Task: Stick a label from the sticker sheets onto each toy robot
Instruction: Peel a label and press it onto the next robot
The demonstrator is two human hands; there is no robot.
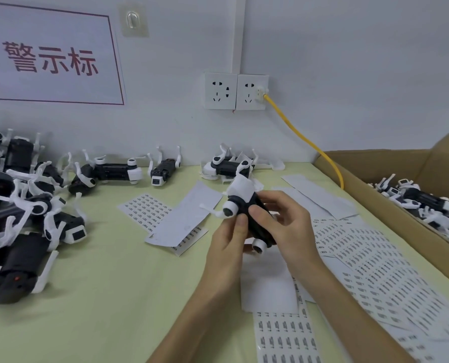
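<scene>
Just left of the cardboard box (372,163), the left hand (227,239) and right hand (283,218) both grip a toy robot (241,197), its long axis aiming the white end up-left, away from the box, while the wall sign (50,58) reads 警示标 and the sticker sheets (375,258) carry print that is perhaps barcodes.

Two hands: left hand (227,242), right hand (283,221). One toy robot (240,191) held (piled ones too tangled to count). Two wall sockets (220,90), one yellow cable (304,138).

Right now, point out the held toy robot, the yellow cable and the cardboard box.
toy robot (257,231): head view, on its black body, below the white head.
yellow cable (300,135): head view, midway along its run down the wall.
cardboard box (375,163): head view, on its bare inner wall.
</scene>
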